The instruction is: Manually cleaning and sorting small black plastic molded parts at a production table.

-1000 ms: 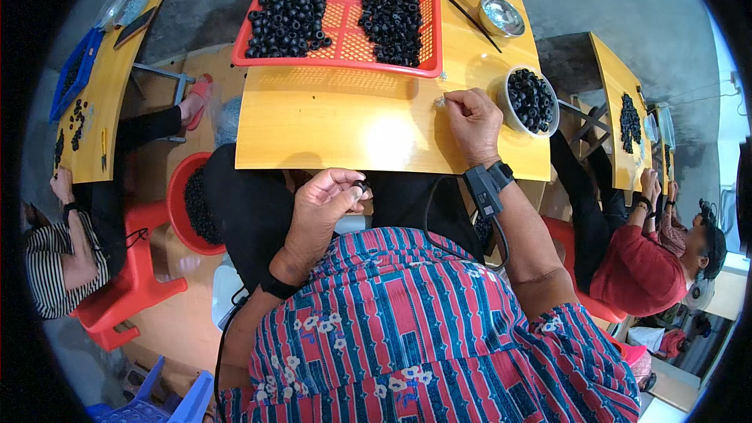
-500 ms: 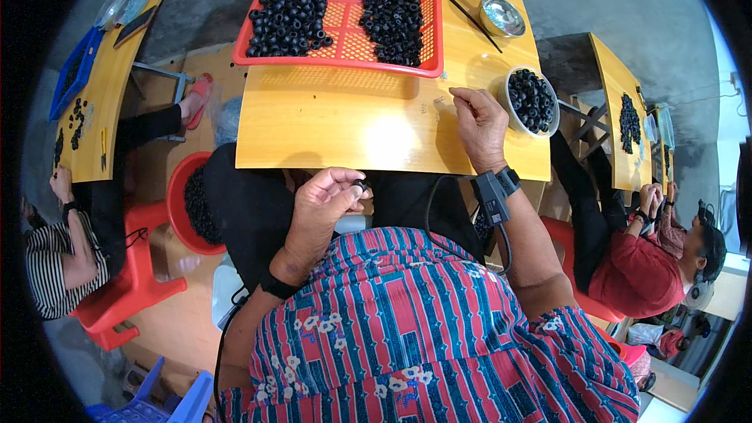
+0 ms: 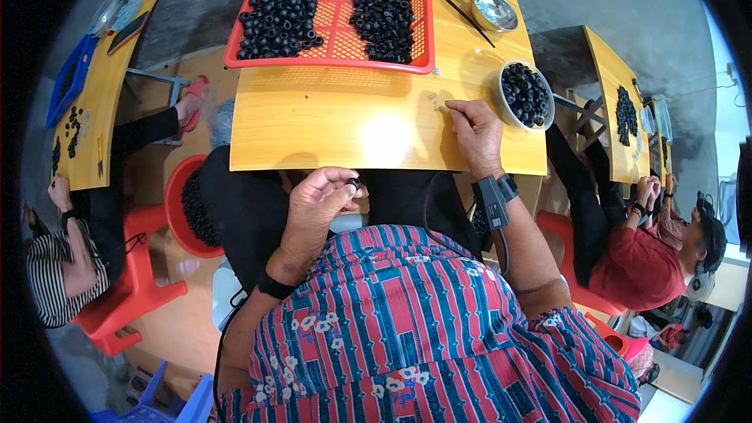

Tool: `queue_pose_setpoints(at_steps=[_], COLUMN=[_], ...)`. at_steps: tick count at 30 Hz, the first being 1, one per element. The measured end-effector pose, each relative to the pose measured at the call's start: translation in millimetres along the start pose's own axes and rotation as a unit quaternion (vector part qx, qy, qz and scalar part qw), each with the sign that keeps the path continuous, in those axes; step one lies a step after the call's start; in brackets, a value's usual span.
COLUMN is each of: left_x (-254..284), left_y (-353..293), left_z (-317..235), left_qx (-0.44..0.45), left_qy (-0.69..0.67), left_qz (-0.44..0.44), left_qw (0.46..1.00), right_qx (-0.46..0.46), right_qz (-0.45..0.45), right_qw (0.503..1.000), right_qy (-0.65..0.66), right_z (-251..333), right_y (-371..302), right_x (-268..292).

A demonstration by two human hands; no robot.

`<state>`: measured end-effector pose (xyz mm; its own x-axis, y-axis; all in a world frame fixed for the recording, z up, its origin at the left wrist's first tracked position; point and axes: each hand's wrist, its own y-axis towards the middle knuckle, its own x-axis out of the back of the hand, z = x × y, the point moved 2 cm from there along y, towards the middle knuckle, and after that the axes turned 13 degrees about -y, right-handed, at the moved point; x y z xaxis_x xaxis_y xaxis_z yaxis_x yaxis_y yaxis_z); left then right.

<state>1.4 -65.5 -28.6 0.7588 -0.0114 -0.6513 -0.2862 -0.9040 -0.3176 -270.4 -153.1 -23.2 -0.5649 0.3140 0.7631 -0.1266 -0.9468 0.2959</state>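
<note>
My left hand (image 3: 319, 202) is closed just in front of the table's near edge, pinching a small black ring-shaped part (image 3: 354, 183) between thumb and fingertips. On the right side of the tabletop rests my right hand (image 3: 476, 139), its fingers drawn together. Whatever its fingertips hold, if anything, is too small to make out. Tiny clear bits (image 3: 435, 98) lie beside those fingertips. Close to that hand stands a round white tub (image 3: 502, 115) heaped with similar black parts (image 3: 526, 94).
A red mesh tray (image 3: 337, 63) with two piles of black parts sits across the yellow table (image 3: 313, 129). Behind the tub are a metal bowl (image 3: 495, 12) and a thin black stick (image 3: 462, 16). A red basin (image 3: 174, 215) stands low at left. People sit at side tables.
The view has shifted slightly. My right hand's fingertips have come down a little on the table near the clear bits. My left hand still pinches the black part.
</note>
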Motion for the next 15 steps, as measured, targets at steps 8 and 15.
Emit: queue_pose_setpoints(at_steps=[8,15], left_x=[3.0,1.3], left_y=[0.1,-0.8], left_z=[2.9,1.3], left_qx=[-0.005,0.002], left_qy=[-0.007,-0.001], left_qz=[-0.003,0.001], left_qw=[1.000,1.000], right_qx=[-0.032,-0.011], right_qz=[0.013,0.025], right_qw=[0.999,0.994], right_qy=[-0.034,-0.104], right_z=[3.4,7.7], right_y=[-1.8,14.7], right_x=[8.5,6.8])
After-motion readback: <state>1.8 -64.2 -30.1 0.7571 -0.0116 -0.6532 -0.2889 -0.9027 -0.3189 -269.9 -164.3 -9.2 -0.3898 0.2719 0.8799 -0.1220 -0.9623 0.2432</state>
